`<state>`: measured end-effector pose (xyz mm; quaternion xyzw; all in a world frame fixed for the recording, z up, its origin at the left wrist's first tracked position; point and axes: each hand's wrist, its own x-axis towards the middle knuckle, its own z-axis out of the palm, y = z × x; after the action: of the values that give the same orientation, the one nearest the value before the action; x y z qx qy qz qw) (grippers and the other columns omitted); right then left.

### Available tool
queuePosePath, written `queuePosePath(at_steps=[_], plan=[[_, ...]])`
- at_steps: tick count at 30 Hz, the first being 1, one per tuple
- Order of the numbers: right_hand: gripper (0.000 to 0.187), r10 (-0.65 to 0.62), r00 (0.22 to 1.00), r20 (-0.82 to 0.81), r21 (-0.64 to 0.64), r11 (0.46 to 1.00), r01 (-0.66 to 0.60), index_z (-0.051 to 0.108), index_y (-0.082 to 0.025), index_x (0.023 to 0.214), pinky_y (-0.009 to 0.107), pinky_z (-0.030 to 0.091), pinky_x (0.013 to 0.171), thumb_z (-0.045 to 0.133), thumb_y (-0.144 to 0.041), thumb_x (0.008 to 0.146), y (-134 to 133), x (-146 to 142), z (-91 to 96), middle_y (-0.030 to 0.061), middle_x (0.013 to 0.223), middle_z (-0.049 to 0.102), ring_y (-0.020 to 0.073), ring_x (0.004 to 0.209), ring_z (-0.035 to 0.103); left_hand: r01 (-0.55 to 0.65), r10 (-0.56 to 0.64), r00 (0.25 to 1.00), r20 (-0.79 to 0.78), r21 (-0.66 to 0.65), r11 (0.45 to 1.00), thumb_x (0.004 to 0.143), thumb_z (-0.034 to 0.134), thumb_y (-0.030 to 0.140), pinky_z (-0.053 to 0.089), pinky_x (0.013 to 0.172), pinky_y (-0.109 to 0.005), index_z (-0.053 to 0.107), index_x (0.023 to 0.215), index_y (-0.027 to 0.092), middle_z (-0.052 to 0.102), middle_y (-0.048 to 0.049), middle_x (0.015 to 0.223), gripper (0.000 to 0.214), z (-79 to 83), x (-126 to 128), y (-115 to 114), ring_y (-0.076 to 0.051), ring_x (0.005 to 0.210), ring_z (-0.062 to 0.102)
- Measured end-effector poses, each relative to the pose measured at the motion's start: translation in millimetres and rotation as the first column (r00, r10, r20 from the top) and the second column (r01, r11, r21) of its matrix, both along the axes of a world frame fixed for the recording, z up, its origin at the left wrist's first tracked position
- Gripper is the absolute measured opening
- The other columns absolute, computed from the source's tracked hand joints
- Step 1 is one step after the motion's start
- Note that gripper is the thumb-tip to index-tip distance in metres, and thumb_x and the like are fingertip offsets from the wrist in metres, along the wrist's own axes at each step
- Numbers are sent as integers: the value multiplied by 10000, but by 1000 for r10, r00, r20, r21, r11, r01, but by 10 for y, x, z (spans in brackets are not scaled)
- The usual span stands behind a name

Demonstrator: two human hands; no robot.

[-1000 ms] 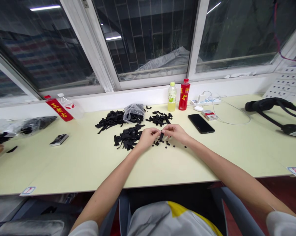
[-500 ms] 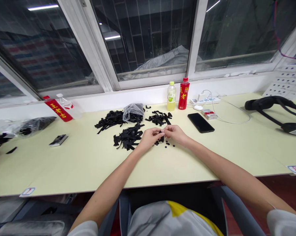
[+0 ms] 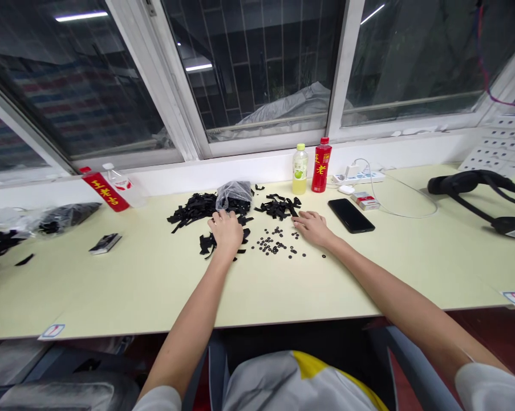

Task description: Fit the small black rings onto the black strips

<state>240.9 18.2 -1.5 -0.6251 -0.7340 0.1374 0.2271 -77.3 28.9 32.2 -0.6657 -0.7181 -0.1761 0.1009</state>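
My left hand [image 3: 226,231] lies palm down over a pile of short black fabric strips [image 3: 206,244]. Its fingers are spread, and what lies beneath the palm is hidden. My right hand [image 3: 313,228] rests on the table with fingers stretched out, close to a smaller heap of black strips [image 3: 278,206]. Between the two hands, several small black washer-like rings [image 3: 274,246] are scattered. Behind my left hand is a bigger heap of black strips [image 3: 193,210], partly covered by a clear plastic bag [image 3: 234,194].
On the pale table [image 3: 154,291], a black phone [image 3: 351,216], cigarette-type box [image 3: 365,200] and power strip [image 3: 362,176] are to the right. Two drink bottles, yellow [image 3: 299,171] and red [image 3: 321,166], stand by the window. A black headset [image 3: 488,200] sits far right.
My hands were together over the rings with a small black piece between them. They have parted: the left moved left onto the strips, the right slightly right. The black piece is gone from them.
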Motion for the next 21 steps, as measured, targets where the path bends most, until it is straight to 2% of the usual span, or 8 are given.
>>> queuePosePath(at_steps=[3, 7, 11, 15, 18, 21], plan=[[520, 41, 999, 19, -13, 999, -40, 960, -279, 1565, 682, 490, 1436, 506, -300, 1313, 9, 1, -4, 182, 1872, 779, 458, 1749, 614, 66, -67, 997, 47, 34, 997, 1165, 639, 152, 418, 1333, -661, 866, 1534, 155, 756, -311, 1692, 433, -15, 90, -41, -524, 1567, 577], [493, 28, 1000, 7, -5, 1000, -28, 963, -237, 1497, 592, 544, 1347, 521, -224, 1279, 47, 39, 7, 209, 1760, 849, 439, 1673, 678, 165, -178, 975, 132, 102, 981, 1203, 635, 196, 362, 1331, -610, 831, 1547, 156, 753, -293, 1691, 398, -42, 168, -55, -517, 1585, 533], [449, -25, 999, 28, 60, 998, 23, 951, -208, 1485, 532, 585, 1268, 609, -166, 1196, 93, 82, -15, 224, 1629, 899, 433, 1553, 740, 184, -205, 963, 173, 129, 974, 1202, 672, 220, 366, 1286, -551, 819, 1545, 179, 785, -263, 1635, 375, -51, 167, -47, -499, 1560, 523], [420, -114, 993, 32, 104, 989, 110, 927, -178, 1519, 552, 596, 1243, 739, -201, 1145, 117, 111, -42, 264, 1579, 882, 470, 1512, 727, 194, -219, 956, 195, 136, 971, 1199, 712, 226, 371, 1253, -525, 833, 1467, 182, 793, -249, 1574, 298, -56, 163, -42, -491, 1531, 528], [287, -149, 988, 43, 47, 988, 147, 952, -185, 1351, 558, 577, 1257, 719, -237, 1191, 123, 120, -38, 262, 1593, 858, 469, 1538, 710, 203, -228, 950, 215, 134, 970, 1193, 745, 238, 376, 1227, -510, 838, 1403, 169, 798, -242, 1491, 240, -69, 171, -40, -482, 1505, 529], [269, -171, 985, 28, 11, 985, 171, 921, -190, 1166, 537, 562, 1257, 655, -201, 1202, 129, 118, -23, 250, 1566, 861, 451, 1546, 709, 205, -226, 953, 203, 119, 971, 1184, 746, 234, 392, 1238, -531, 839, 1400, 179, 796, -247, 1508, 242, -87, 179, -36, -494, 1508, 542]])
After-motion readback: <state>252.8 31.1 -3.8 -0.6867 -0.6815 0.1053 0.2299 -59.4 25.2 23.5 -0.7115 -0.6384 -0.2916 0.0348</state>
